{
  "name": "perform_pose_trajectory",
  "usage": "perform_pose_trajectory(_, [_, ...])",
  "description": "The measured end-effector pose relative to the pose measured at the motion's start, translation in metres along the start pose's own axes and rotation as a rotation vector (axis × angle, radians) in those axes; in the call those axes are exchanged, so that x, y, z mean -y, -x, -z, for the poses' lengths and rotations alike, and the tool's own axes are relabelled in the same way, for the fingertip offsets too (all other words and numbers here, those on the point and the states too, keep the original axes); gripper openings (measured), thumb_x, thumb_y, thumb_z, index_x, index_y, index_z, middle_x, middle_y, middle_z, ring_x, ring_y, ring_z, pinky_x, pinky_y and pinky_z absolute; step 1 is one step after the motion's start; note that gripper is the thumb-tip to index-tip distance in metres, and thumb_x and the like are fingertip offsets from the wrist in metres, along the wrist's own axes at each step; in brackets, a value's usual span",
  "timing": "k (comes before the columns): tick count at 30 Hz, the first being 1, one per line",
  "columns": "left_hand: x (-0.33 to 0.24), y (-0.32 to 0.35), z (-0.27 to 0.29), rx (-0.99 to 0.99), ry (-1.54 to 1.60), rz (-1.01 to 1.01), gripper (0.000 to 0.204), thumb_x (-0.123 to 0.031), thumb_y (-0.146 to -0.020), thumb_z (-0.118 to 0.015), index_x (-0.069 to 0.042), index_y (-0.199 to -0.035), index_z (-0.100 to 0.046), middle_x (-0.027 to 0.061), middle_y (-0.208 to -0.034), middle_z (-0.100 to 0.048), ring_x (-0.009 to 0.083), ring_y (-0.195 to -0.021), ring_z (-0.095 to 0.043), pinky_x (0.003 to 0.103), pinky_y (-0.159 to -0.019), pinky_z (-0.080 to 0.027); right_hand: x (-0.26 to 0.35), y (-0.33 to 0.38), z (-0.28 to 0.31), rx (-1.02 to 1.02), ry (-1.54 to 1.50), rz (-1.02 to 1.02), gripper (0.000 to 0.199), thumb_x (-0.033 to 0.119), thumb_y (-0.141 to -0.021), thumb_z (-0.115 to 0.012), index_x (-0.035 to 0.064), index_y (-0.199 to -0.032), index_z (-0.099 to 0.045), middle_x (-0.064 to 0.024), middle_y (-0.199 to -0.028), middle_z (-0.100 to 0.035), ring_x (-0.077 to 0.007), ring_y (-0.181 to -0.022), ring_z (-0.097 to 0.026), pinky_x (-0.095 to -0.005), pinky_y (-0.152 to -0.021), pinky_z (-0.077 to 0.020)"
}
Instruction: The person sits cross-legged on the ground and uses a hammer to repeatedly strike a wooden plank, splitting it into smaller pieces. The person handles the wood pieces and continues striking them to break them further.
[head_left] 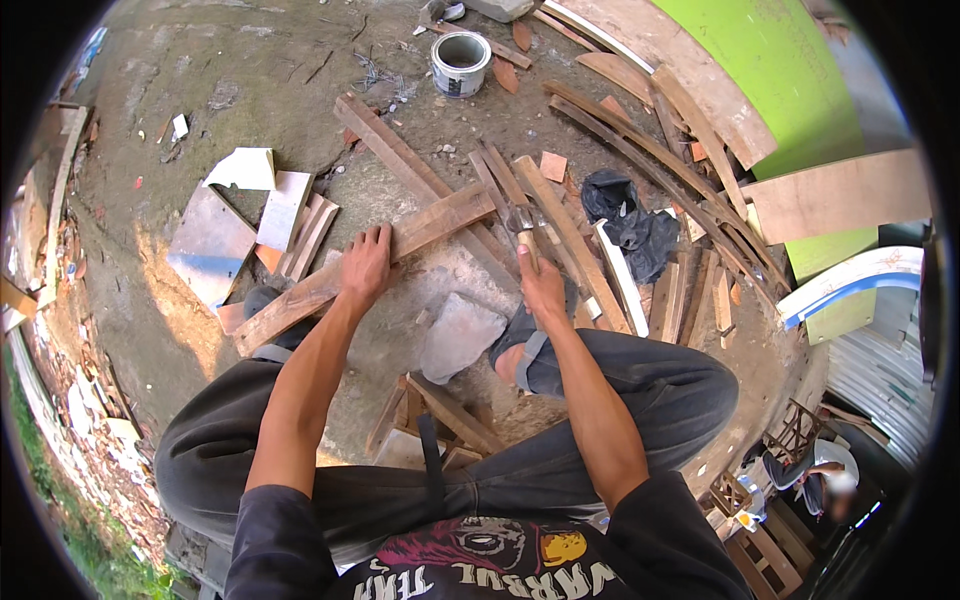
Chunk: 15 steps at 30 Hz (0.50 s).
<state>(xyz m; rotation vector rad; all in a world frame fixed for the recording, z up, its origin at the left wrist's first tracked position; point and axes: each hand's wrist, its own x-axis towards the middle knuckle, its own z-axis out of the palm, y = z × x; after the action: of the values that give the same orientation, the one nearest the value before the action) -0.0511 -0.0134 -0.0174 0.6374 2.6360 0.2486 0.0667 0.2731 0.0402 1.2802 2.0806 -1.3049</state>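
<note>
A wooden plank lies slantwise in front of me, its far right end resting across another long wooden beam. My left hand is closed over the plank near its middle, fingers bent across its far edge. In my right hand is a hammer, held by its light wooden handle. The dark metal hammer head is up beyond my fist, just right of the plank's end and over some loose wood strips. A flat grey stone slab lies on the ground between my feet.
Pieces of broken board lie at the left. An open paint can stands at the far side. A black plastic bag and several wood strips are on the right. Another person is at the lower right.
</note>
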Motion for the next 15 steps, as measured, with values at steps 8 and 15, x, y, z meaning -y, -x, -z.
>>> perform_pose_trajectory(8, [0.022,-0.008,0.012,0.385,0.036,-0.152,0.079,-0.049,-0.069,-0.072,-0.005,-0.131,-0.051,0.0228,-0.092,-0.068,0.0415,-0.090,-0.068,0.050,-0.082,-0.055,0.005,0.016,-0.004,0.008,-0.197,0.063,0.059,0.062,-0.095,-0.054,0.0043,-0.083,-0.056,-0.0007,-0.056,-0.047,-0.0116,-0.039,-0.045,-0.0295,-0.036,-0.0362])
perform_pose_trajectory(15, [0.008,0.002,0.019,0.261,0.006,-0.121,0.059,-0.052,-0.077,-0.066,-0.007,-0.114,-0.055,0.0210,-0.088,-0.070,0.0409,-0.086,-0.068,0.051,-0.075,-0.054,-0.007,0.012,-0.010,-0.073,-0.046,0.164,0.071,0.066,-0.093,-0.052,-0.0036,-0.081,-0.061,-0.0158,-0.064,-0.059,-0.0275,-0.059,-0.061,-0.0414,-0.061,-0.0475])
